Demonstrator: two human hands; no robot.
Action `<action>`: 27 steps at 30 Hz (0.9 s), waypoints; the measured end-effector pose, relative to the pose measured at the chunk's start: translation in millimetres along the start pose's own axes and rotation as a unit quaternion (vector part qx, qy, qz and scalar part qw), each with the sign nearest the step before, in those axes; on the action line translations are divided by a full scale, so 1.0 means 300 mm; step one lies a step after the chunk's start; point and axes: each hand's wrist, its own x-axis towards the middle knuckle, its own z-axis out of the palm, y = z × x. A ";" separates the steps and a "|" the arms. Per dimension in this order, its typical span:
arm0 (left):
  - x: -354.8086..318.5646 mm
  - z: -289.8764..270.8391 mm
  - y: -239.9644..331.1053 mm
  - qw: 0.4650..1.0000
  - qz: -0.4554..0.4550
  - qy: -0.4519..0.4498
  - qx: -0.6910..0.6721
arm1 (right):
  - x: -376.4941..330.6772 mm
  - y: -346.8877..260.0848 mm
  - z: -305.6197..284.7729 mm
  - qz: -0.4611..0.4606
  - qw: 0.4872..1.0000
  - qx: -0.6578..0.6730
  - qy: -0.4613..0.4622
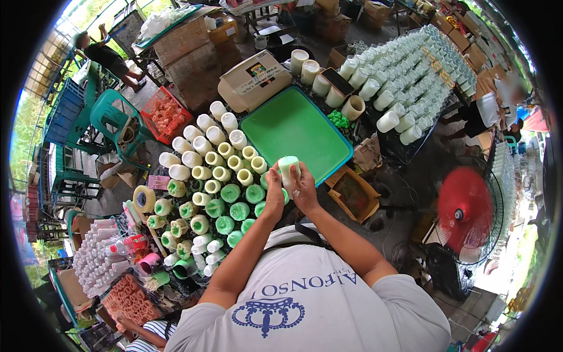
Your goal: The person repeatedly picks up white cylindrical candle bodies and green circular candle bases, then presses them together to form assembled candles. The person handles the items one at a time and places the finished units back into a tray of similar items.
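A pale green and white cylindrical candle mould [288, 168] is held upright between both hands, just over the near edge of a green tray [293, 126]. My left hand [274, 195] grips its left side and my right hand [305, 189] wraps its right side. Directly left of the hands stand several cream and green cylinders [218, 186] packed in rows on the table.
A cardboard box [254, 80] lies behind the tray. Many white cups [404, 76] fill a table at the back right. A red fan [465, 213] stands at the right. A red crate [166, 114] and green chairs [111, 120] are at the left. Other people work at the edges.
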 end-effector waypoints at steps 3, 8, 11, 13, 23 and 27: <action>-0.050 -0.006 0.083 0.976 -0.088 -0.111 -0.163 | -0.022 -0.022 0.016 -0.150 0.986 -0.069 -0.026; -0.033 -0.018 0.032 0.991 -0.037 -0.103 -0.077 | -0.024 -0.005 -0.001 -0.101 0.992 -0.075 -0.026; -0.004 -0.033 -0.049 0.994 0.047 -0.097 0.030 | -0.027 0.028 0.001 -0.027 0.999 -0.018 -0.043; -0.046 -0.017 -0.014 0.992 0.038 -0.109 0.041 | -0.030 0.041 -0.010 -0.015 0.998 0.006 -0.057; -0.138 0.022 -0.018 0.993 -0.043 -0.106 0.015 | -0.184 0.042 -0.033 0.037 0.991 0.123 -0.025; -0.163 0.042 -0.090 0.964 0.084 -0.154 0.198 | -0.273 0.210 -0.085 0.026 0.989 0.126 0.077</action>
